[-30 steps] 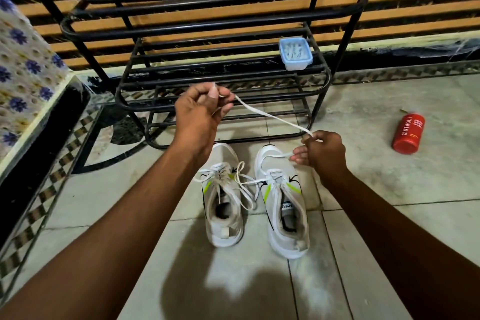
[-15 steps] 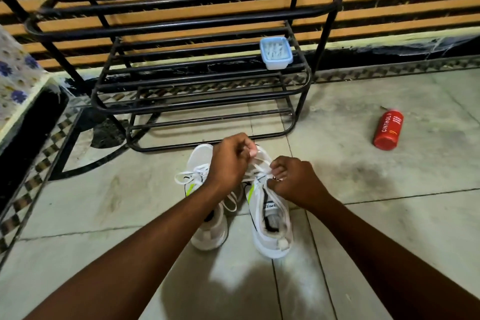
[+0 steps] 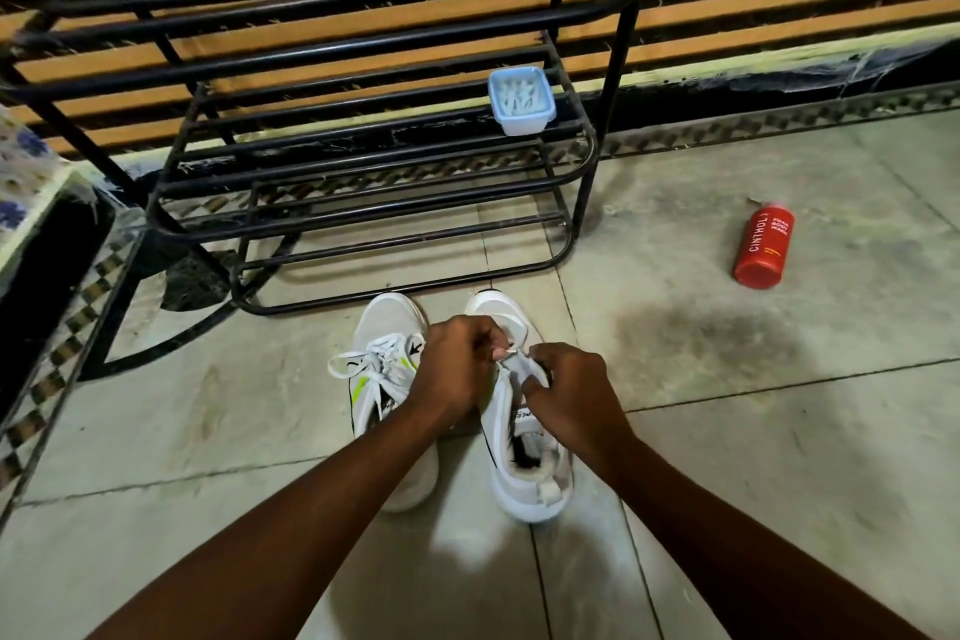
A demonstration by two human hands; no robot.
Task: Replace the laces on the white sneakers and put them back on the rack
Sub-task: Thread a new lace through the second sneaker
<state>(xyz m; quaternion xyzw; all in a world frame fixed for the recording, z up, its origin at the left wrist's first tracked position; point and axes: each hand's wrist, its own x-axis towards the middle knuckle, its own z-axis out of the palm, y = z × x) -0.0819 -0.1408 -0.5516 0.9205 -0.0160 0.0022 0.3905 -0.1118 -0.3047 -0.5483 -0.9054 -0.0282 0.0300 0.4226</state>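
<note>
White sneaker [image 3: 524, 483] on the right stands on the floor, toe toward the rack [image 3: 363, 224], directly beneath both hands. Left hand [image 3: 457, 364] and right hand [image 3: 566, 390] each pinch its lace [image 3: 510, 352], fingertips nearly meeting over the eyelets.

Entry: the person's body as it reaches my head feed: two arms, two grips, all bare.

Listed in order: left forearm [image 3: 311, 509], bare along all the length I can see, from the lower edge of my feed to the wrist, narrowing toward the wrist; right forearm [image 3: 727, 535], likewise bare, same taper, its near end cut off by the lower right corner; left grip [image 3: 457, 369], bare, knuckles showing as a rounded row, one short pale fingernail visible at the fingertips; right grip [image 3: 566, 395], bare, back of the hand smooth, knuckles plain. Upper arms and whatever is worn there lie outside my feed.
</note>
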